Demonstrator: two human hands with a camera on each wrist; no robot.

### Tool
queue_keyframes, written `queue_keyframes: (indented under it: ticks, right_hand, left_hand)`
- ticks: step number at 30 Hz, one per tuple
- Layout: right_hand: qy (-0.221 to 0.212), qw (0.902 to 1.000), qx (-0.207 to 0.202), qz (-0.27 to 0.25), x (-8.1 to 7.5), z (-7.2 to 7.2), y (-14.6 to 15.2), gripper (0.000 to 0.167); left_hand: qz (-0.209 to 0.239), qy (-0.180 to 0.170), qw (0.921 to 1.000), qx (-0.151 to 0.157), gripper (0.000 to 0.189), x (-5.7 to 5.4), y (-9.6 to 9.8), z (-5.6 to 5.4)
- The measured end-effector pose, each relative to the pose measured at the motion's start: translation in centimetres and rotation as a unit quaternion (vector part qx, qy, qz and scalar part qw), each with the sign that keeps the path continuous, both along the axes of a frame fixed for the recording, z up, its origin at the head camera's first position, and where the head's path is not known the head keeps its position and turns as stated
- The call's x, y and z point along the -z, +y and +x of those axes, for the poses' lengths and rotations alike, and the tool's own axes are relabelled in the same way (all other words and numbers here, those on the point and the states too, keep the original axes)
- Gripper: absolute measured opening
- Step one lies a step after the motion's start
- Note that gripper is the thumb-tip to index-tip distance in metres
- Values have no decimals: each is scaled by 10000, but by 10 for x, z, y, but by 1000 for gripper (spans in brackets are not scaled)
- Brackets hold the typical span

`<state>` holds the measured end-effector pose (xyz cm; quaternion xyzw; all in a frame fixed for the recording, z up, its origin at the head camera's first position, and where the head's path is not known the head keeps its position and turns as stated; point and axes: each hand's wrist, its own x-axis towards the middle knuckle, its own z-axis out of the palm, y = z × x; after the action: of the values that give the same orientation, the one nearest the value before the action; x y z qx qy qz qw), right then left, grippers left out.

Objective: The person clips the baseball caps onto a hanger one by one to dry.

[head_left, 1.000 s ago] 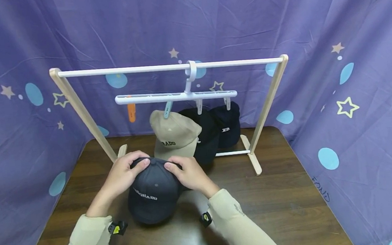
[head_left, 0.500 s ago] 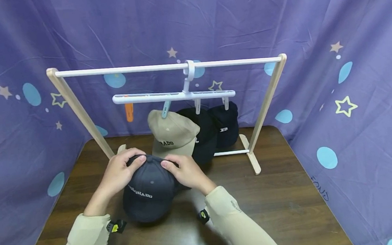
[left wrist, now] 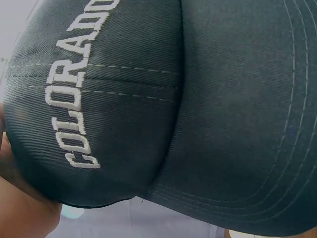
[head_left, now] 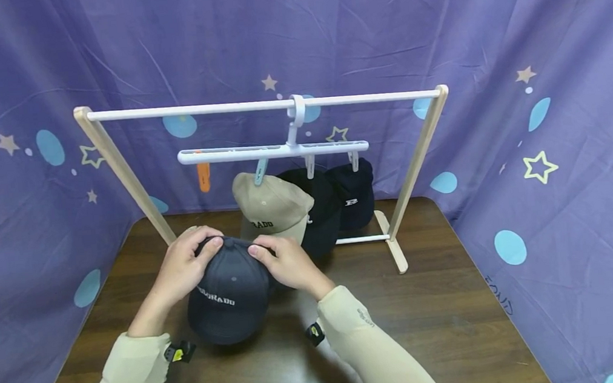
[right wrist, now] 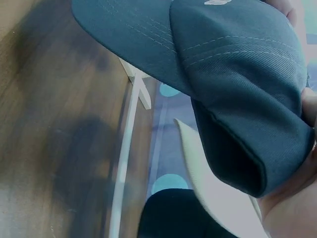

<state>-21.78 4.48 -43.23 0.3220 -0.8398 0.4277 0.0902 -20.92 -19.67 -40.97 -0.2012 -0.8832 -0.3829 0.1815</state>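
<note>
A dark grey baseball cap with white COLORADO lettering is held by its crown between both hands, brim hanging down toward me. My left hand grips the crown's left side, thumb on top. On the right side, my right hand pinches the fabric with its thumb on the near face. In the left wrist view the cap's front and brim fill the picture. The right wrist view shows the cap's open back edge beside the right hand. Most fingers are hidden behind the cap.
Beyond stands a wooden rack with a white hanger on its bar. An orange clip hangs bare at the left. Clips hold a beige cap, a black cap and a navy cap. Everything is on a brown table.
Both hands have shifted slightly left and up with the grey cap between them. Their hold on it looks the same, and the hanging caps stay in place.
</note>
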Motion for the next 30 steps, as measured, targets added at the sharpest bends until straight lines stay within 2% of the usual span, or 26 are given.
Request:
queue_keyframes:
  ticks: [5, 15, 21, 30]
  right_hand:
    - [130, 9999, 56, 95, -8, -2, -3, 24]
    - [334, 9985, 164, 411, -18, -7, -7, 24]
    - [513, 9968, 169, 597, -26, -12, -9, 24]
    - [490, 9949, 100, 879, -41, -18, -12, 25]
  left_hand:
    - [53, -10, 10000, -55, 13, -6, -2, -1]
    - [0, 120, 9996, -255, 14, -10, -5, -5]
    - [116, 150, 9993, -331, 15, -18, -3, -5]
    - [113, 311, 9984, -462, 17, -23, -8, -8]
